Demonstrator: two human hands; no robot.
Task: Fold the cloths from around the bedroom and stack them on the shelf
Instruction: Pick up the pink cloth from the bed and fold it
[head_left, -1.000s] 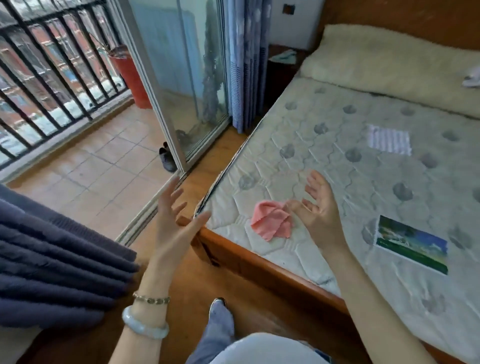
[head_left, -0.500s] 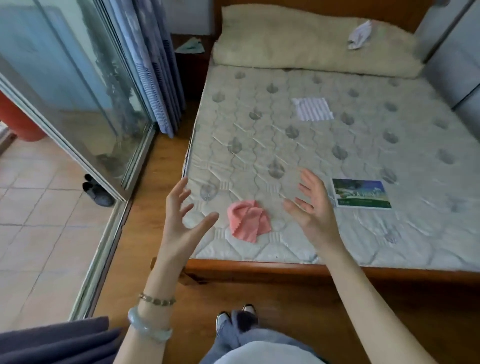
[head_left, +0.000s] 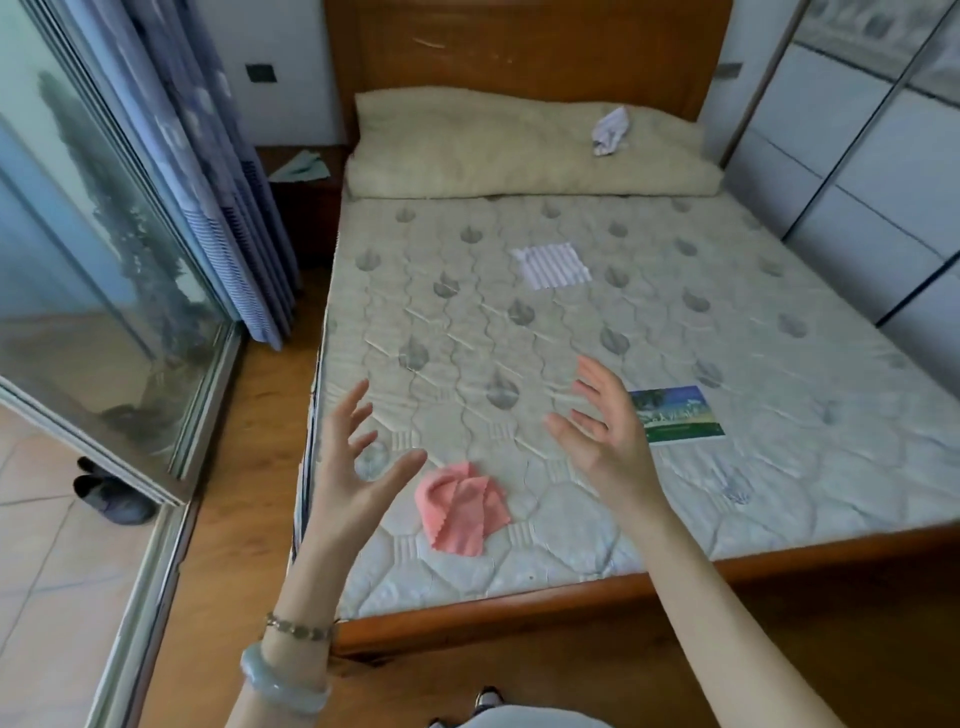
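A crumpled pink cloth (head_left: 463, 507) lies on the bare mattress (head_left: 571, 338) near its front left corner. My left hand (head_left: 353, 467) hovers to the left of it and my right hand (head_left: 605, 436) to the upper right, both raised with fingers spread and holding nothing. A flat white striped cloth (head_left: 551, 266) lies mid-mattress. A crumpled white cloth (head_left: 612, 130) sits on the cream blanket (head_left: 519, 150) at the headboard. A pale green cloth (head_left: 303, 167) lies on the dark bedside table (head_left: 306, 202).
A printed card (head_left: 675, 414) lies on the mattress right of my right hand. A glass sliding door (head_left: 104, 291) and blue curtain (head_left: 228, 208) stand on the left, with dark shoes (head_left: 111, 493) by the track. Wardrobe doors (head_left: 857, 182) line the right wall.
My view has swung right from the balcony door to the whole bed. Both hands stay raised and spread on either side of the pink cloth, which has not moved.
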